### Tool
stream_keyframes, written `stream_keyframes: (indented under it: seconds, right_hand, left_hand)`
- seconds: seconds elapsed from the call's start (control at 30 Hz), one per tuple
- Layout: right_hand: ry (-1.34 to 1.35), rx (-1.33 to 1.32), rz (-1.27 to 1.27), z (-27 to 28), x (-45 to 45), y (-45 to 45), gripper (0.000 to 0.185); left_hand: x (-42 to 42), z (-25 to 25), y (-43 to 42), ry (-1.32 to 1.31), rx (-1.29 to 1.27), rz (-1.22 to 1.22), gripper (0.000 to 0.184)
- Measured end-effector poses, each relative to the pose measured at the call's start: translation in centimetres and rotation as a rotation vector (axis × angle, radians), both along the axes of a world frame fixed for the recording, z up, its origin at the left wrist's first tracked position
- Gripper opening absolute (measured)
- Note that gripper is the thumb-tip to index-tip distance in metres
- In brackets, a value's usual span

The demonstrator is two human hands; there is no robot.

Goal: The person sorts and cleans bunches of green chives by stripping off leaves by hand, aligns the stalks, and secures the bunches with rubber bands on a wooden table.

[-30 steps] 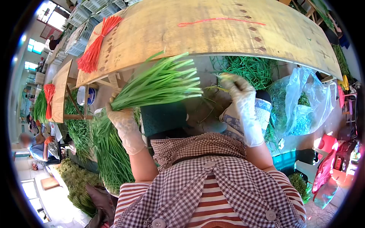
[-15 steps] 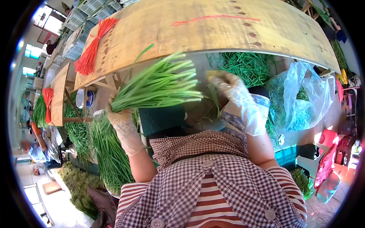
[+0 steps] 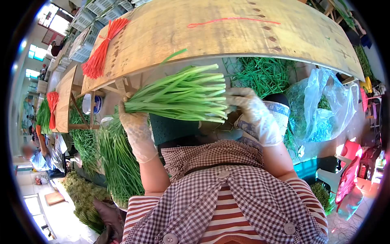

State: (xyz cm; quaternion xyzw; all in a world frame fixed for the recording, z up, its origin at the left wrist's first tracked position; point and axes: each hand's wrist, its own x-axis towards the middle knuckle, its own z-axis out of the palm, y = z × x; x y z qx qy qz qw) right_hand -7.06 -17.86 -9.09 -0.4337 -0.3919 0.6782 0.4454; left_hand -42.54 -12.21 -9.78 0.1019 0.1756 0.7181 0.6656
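A bunch of green garlic chives (image 3: 178,95) is held level above my lap, its pale cut ends facing right. My left hand (image 3: 134,118), in a whitish glove, is closed round the leafy end. One leaf sticks up from the bunch toward the table edge. At the cut ends is my right hand (image 3: 245,105), gloved too, with its fingers bent together against the stems; what they pinch is hidden. A larger pile of garlic chives (image 3: 120,158) lies beside my left forearm.
Ahead stands a wooden table (image 3: 195,36) bearing a bundle of red ties (image 3: 105,46) and one loose red tie (image 3: 233,19). Green trimmings (image 3: 264,75) lie beneath it. A clear plastic bag (image 3: 325,107) is at right. Another person (image 3: 42,156) sits far left.
My right hand has come left and down to the cut ends. The bunch has shifted slightly right, its stems now more level and spread.
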Motion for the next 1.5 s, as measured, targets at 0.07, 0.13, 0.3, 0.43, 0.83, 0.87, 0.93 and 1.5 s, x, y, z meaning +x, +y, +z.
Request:
stream_keyframes:
  seconds: [0.07,0.13,0.3,0.43,0.83,0.87,0.93,1.5]
  right_hand:
    - [0.228,0.094,-0.09,-0.8,3.1,0.1,0.018]
    - [0.355,0.143,-0.429,-4.2,7.5,0.9,0.018]
    - [-0.037,-0.175,-0.092,-1.7,2.1,0.8,0.043]
    - [-0.178,0.128,0.128,-1.5,-2.8,1.0,0.04]
    - [-0.706,0.409,0.168,-2.1,-1.5,-1.0,0.042]
    - [-0.76,0.523,0.134,-1.9,-0.5,-1.1,0.031]
    - [-0.802,0.446,0.029,-1.8,1.8,-1.1,0.017]
    - [-0.073,0.08,-0.002,-1.7,-5.5,-0.7,0.024]
  left_hand:
    - [-0.2,1.3,0.2,0.055,-0.18,0.243,0.034]
    - [-2.0,0.6,0.2,0.181,-0.225,0.334,0.035]
    - [-1.7,0.1,0.3,0.183,-0.156,0.333,0.034]
    - [0.9,0.6,-0.2,0.084,-0.075,0.244,0.031]
    - [0.4,-1.9,0.1,-0.065,0.051,0.043,0.031]
    - [0.8,-0.8,-0.3,-0.056,0.021,0.07,0.032]
    - [2.0,2.1,-1.4,-0.037,-0.041,0.124,0.032]
    - [-1.1,0.0,0.1,0.234,-0.205,0.429,0.032]
